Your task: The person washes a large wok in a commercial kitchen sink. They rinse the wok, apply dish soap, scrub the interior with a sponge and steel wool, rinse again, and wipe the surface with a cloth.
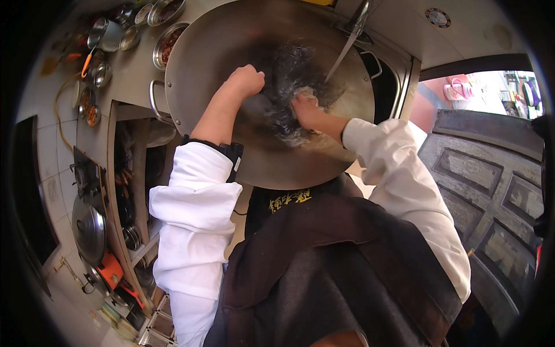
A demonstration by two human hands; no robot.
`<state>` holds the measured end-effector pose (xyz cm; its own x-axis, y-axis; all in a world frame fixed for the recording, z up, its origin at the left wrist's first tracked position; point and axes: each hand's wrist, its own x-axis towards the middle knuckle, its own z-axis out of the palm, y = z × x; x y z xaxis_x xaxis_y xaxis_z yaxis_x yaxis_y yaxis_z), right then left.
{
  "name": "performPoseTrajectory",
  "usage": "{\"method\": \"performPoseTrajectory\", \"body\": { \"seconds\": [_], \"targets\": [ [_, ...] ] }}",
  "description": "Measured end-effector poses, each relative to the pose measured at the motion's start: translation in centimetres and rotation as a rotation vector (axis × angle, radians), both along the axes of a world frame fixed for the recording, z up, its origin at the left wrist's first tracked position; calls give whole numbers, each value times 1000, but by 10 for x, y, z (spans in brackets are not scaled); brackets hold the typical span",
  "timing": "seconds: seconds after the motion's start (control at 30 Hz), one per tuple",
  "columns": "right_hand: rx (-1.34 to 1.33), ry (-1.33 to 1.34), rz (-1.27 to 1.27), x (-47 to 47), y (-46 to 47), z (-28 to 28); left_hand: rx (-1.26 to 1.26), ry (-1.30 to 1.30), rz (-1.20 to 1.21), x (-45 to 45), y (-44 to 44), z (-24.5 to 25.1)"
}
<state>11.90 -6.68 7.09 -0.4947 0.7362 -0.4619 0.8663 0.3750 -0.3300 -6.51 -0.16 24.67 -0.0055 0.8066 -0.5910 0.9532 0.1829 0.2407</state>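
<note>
A large metal wok (204,104) fills the space in front of me, with a loop handle (155,97) on its left and another handle (376,65) on its right. From a metal faucet (360,19) at the upper right, a stream of water (340,59) runs into it. Splashing water (284,126) churns around the middle. My right hand (306,112) is down in the wok, gripping a wet, pale cloth or scrubber (307,92). Above the wok's left part, my left hand (249,80) is curled, its fingertips hidden; whether it holds anything cannot be seen.
Along the left counter stand metal bowls (167,12), one bowl with reddish-brown food (167,45), and an orange-handled utensil (86,63). Below are open shelves (145,256), a lidded pan (89,230) and an orange item (110,269). A panelled dark door (472,169) stands at right.
</note>
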Motion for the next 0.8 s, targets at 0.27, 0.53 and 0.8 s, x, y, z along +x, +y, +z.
{"method": "performPoseTrajectory", "body": {
  "seconds": [0.27, 0.53, 0.8],
  "targets": [
    [40, 334, -643, 18, 87, 12, -42, -174, 110, -15, -5, 9],
    [-28, 147, -303, 9, 73, -9, -322, -225, 332, -4, 5, 8],
    [-571, 896, -572, -31, 71, 19, -473, -565, 725, 6, 9, -28]
  ]
}}
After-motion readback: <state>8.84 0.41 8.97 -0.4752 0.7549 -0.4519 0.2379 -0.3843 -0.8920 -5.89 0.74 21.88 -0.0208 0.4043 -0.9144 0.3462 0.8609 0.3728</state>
